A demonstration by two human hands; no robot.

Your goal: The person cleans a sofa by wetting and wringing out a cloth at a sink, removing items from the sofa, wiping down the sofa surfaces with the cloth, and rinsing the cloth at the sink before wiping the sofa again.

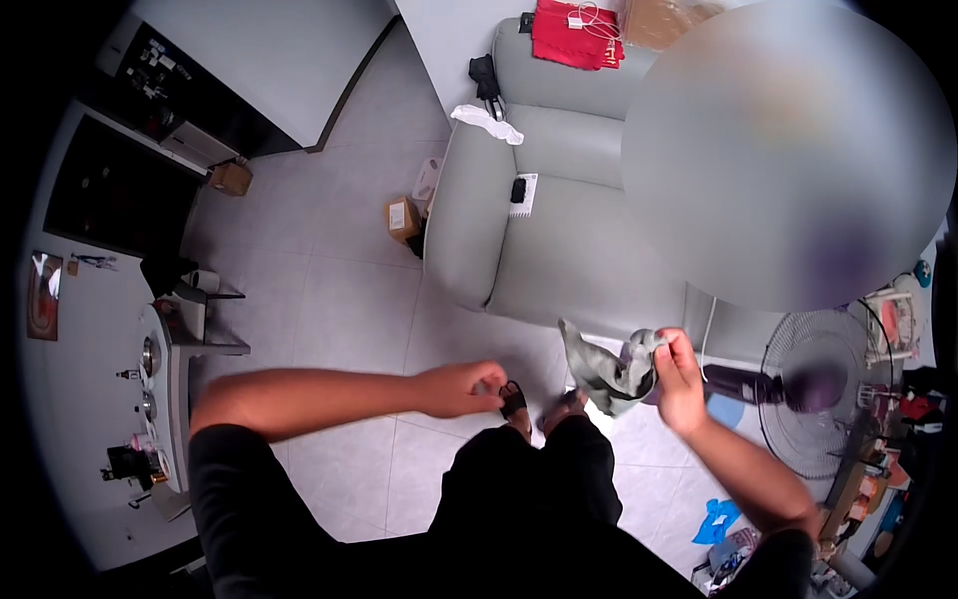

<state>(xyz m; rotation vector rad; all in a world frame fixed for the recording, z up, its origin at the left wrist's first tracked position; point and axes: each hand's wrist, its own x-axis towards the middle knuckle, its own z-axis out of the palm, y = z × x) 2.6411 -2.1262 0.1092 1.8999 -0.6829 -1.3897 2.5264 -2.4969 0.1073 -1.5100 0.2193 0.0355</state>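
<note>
Grey-green cloth [597, 375] hangs bunched just below and right of the frame's centre, pinched between the thumb and fingers of your right hand [681, 385]. Your left hand [457, 388], near the centre, is partly open, its fingers curled round a small gap. Above the cloth you see a grey sofa [569, 245], and towards the right edge a fan [814, 391].
</note>
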